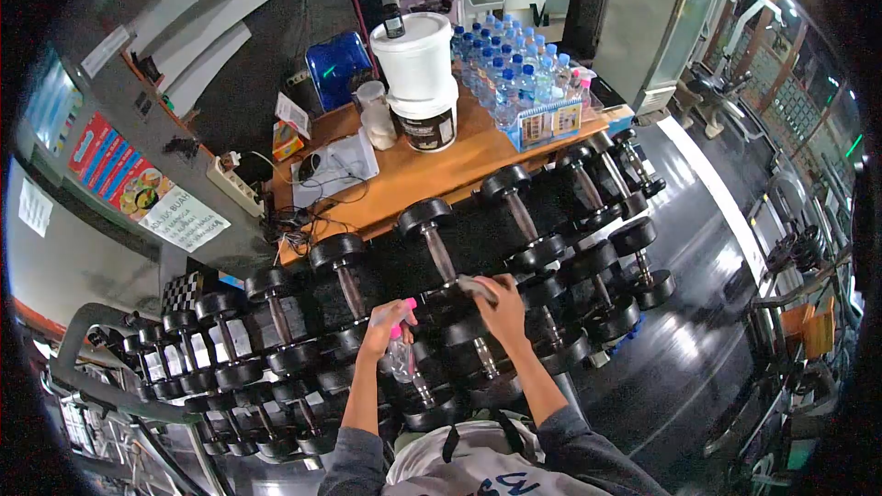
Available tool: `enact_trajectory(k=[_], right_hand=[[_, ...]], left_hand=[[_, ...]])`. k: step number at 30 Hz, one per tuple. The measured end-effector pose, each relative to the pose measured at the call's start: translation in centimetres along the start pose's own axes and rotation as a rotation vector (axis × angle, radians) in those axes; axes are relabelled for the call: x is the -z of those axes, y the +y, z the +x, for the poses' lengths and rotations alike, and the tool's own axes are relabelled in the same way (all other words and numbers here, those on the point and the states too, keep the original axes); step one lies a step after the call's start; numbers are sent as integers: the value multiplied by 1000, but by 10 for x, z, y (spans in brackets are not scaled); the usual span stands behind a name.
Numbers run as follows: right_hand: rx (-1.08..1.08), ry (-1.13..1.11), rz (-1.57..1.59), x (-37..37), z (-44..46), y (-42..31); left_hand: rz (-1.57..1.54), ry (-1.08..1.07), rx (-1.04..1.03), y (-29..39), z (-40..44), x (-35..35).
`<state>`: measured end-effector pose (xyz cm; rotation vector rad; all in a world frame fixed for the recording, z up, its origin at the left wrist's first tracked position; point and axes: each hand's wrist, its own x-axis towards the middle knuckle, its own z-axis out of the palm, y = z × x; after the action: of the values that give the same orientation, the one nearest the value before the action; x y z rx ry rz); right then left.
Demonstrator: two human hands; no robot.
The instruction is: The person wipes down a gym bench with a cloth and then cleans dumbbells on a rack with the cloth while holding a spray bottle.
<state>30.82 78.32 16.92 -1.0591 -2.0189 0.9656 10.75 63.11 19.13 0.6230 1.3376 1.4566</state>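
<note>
My left hand (375, 338) is closed around a clear spray bottle (401, 360) with a pink spray head, held over the dumbbell rack. My right hand (503, 315) grips a folded grey cloth (476, 287), which is at the near end of a dumbbell (439, 250) on the upper row. Whether the cloth touches that dumbbell I cannot tell. Just below my right hand, on the lower row, lies another dumbbell (486, 358). Several more black dumbbells with metal handles line both rows to either side.
Behind the rack stands a wooden table (386, 186) bearing stacked white tubs (413, 60), many water bottles (524, 83), a desk calendar (548, 124) and tangled cables (335, 170). A power strip (237, 187) is fixed at the left. Gym machines (799, 239) stand at the right.
</note>
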Motion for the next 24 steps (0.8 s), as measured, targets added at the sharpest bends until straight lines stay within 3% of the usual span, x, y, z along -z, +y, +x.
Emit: enact_trajectory(k=[1, 3, 5, 8, 13, 15, 17, 22, 24], right_hand=[[-7, 2, 0, -2, 0, 13], [-320, -18, 102, -9, -3, 38], [-362, 0, 246, -29, -9, 68], [-720, -78, 674, -46, -11, 85], [-522, -42, 658, -22, 0, 54], [-313, -65, 516, -19, 3, 47], [-305, -10, 538, -37, 3, 67], [-380, 78, 222, -42, -1, 72], [-278, 107, 206, -27, -3, 47]], left_hand=[[-5, 1, 6, -1, 0, 1], [-5, -2, 20, -2, 1, 2], [41, -9, 26, -2, 3, 3], [-16, -57, -21, -8, 3, 9], [-1, -46, 17, -2, 3, 6], [-8, -45, 23, -3, 1, 7], [5, -15, 44, -5, 3, 8], [-31, -58, 16, -13, 6, 14], [-35, -55, -4, -9, 4, 12]])
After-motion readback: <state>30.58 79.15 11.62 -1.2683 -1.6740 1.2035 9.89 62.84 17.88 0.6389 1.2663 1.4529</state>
